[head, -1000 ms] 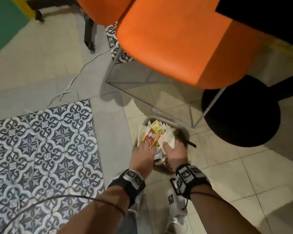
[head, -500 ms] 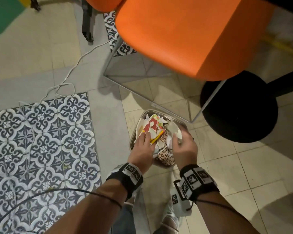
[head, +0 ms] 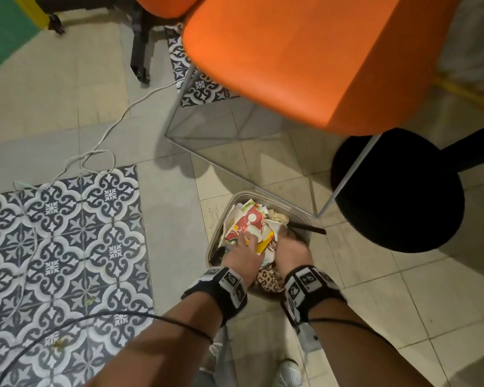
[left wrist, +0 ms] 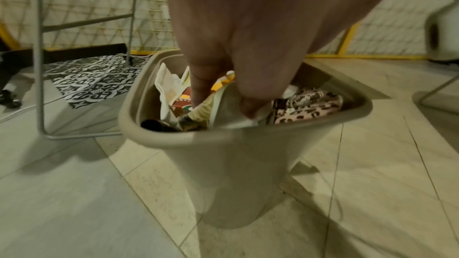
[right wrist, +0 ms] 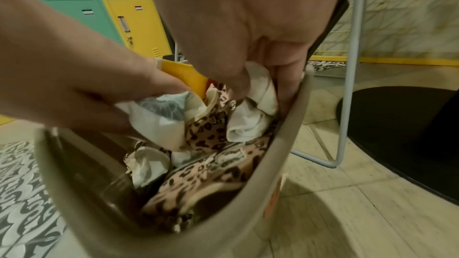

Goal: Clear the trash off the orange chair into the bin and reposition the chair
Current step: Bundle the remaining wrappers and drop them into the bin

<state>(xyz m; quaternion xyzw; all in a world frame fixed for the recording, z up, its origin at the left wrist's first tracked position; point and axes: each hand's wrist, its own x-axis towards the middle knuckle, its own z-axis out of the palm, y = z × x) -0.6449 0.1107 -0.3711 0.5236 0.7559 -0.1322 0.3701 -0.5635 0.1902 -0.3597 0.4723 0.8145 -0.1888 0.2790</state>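
Observation:
The orange chair [head: 305, 51] stands just beyond the beige bin [head: 243, 194], its seat bare. The bin [left wrist: 174, 136] is stuffed with paper trash: a red and yellow printed sheet [head: 246, 222], white crumpled paper [right wrist: 248, 123] and a leopard-print piece [right wrist: 211, 136]. My left hand [head: 243, 252] presses flat on the printed sheet, fingers fairly straight [left wrist: 198, 89]. My right hand [head: 291, 250] is down inside the bin by its right wall [right wrist: 273, 164], fingers curled into the white paper [right wrist: 261, 85]. Its fingertips are hidden in the trash.
The chair's thin white wire frame [head: 179, 113] runs along the floor right behind the bin. A black round table base [head: 397, 191] lies to the right. A black stick [head: 308, 228] pokes over the bin's rim. A white cable [head: 95, 157] loops on the floor at left.
My right hand, which held white paper above the rim, has sunk into the bin with it. My left hand stays on the printed sheet, pushing it lower.

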